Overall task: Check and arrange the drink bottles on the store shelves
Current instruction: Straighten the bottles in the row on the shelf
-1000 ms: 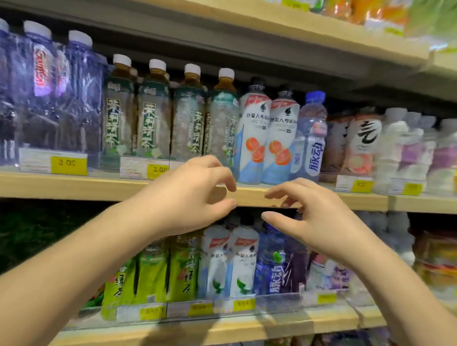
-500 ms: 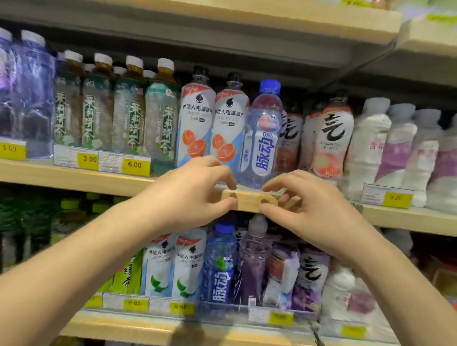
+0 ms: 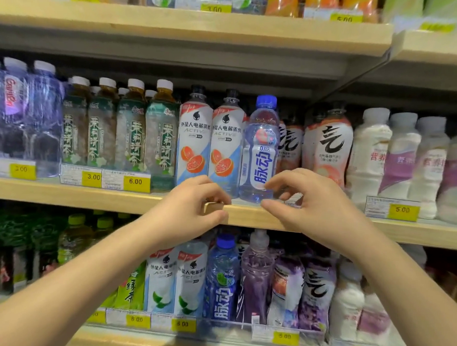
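Left hand (image 3: pixel 195 212) pinched the wooden shelf (image 3: pixel 93 200) lip; right hand (image 3: pixel 309 209), at its three o'clock, curled by the blue-capped bottle (image 3: pixel 260 151), grip unclear.

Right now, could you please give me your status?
Left hand grips shelf edge. Right hand curled at base of blue-capped bottle, grip unclear. Grapefruit bottle close alongside.

On the middle wooden shelf (image 3: pixel 41 191), front row: three clear water bottles with white caps (image 3: pixel 43 122), four green-labelled tea bottles (image 3: pixel 133 140), two white electrolyte bottles with grapefruit pictures (image 3: pixel 195 137), one blue-capped clear bottle (image 3: pixel 262 145), two peach-and-white brush-character bottles (image 3: pixel 330 143), four milky purple-labelled bottles (image 3: pixel 371 152).
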Available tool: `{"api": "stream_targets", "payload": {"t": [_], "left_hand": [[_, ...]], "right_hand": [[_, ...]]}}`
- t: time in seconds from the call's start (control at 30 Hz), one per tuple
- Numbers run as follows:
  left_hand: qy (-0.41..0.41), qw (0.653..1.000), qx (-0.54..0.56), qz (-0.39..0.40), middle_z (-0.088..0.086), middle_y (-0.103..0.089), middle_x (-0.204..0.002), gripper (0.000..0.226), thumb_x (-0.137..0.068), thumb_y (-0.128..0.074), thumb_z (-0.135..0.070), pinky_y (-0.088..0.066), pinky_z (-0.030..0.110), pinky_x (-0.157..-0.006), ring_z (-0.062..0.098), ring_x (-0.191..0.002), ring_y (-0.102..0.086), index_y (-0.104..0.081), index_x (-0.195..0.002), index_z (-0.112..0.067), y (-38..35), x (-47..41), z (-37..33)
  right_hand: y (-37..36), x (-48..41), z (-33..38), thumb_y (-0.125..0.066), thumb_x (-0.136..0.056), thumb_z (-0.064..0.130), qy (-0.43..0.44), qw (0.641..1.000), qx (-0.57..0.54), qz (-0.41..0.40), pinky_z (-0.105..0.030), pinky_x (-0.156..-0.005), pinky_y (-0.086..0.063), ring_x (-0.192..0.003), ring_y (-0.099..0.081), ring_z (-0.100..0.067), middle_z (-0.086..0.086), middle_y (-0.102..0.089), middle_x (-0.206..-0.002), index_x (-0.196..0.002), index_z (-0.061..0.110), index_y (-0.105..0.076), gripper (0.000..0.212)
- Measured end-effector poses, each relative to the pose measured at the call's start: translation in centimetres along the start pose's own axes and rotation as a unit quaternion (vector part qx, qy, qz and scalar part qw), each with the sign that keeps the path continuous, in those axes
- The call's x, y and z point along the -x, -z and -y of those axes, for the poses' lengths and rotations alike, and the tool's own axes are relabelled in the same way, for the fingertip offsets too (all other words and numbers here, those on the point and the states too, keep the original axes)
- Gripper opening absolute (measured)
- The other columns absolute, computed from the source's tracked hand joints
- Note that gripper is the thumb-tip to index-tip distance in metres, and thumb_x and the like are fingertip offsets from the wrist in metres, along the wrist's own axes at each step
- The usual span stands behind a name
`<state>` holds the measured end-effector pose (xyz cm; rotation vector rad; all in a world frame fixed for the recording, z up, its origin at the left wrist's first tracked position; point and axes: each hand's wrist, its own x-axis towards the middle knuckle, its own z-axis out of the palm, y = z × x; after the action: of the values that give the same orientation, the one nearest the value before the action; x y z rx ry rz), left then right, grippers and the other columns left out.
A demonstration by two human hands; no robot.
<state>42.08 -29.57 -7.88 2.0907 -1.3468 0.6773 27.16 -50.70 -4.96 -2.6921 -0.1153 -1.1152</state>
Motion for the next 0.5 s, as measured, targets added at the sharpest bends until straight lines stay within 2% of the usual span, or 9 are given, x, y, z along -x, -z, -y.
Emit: {"api": "stream_targets", "payload": {"t": [0.13,0.3,0.4,0.5], "left_hand": [[-0.007,0.999,0.048,0.001,-0.021,-0.055,-0.108,0.019,-0.091,-0.068,-0.040,-0.041,0.018,-0.091,-0.001,-0.106,-0.054,-0.066,-0.110,-0.039,-0.4,0.5,1.2],[-0.028,0.999,0.041,-0.018,-0.020,-0.055,-0.108,0.021,-0.092,-0.066,-0.041,-0.043,0.026,-0.094,0.001,-0.108,-0.052,-0.065,-0.113,-0.037,-0.9,0.6,1.5],[-0.030,0.998,0.035,-0.042,-0.019,-0.056,-0.107,0.022,-0.092,-0.068,-0.039,-0.043,0.030,-0.095,0.001,-0.106,-0.051,-0.067,-0.113,-0.034,-1.2,0.8,1.4],[-0.030,0.998,0.036,-0.049,-0.019,-0.056,-0.107,0.022,-0.092,-0.068,-0.039,-0.043,0.032,-0.096,0.003,-0.107,-0.052,-0.067,-0.113,-0.034,-1.3,0.9,1.3]], "right_hand": [[0.1,-1.5,-0.4,-0.075,-0.086,0.044,-0.021,0.998,-0.024,-0.055,-0.017,-0.080,-0.051,-0.089,-0.064,0.003,0.016,-0.068,-0.100,-0.117,0.032,-0.068,0.034],[-1.1,-3.5,-1.0,-0.077,-0.087,0.044,-0.069,0.987,-0.059,-0.132,-0.012,-0.067,-0.049,-0.087,-0.059,0.003,0.013,-0.065,-0.092,-0.117,0.033,-0.052,0.041],[-2.1,-4.5,-1.6,-0.075,-0.085,0.054,-0.098,0.987,-0.042,-0.119,-0.012,-0.060,-0.045,-0.083,-0.060,0.002,0.015,-0.062,-0.093,-0.122,0.030,-0.051,0.050],[-2.9,-5.3,-2.5,-0.072,-0.082,0.063,-0.126,0.987,-0.045,-0.087,-0.016,-0.062,-0.043,-0.082,-0.060,0.003,0.018,-0.063,-0.096,-0.122,0.027,-0.055,0.056]]}}
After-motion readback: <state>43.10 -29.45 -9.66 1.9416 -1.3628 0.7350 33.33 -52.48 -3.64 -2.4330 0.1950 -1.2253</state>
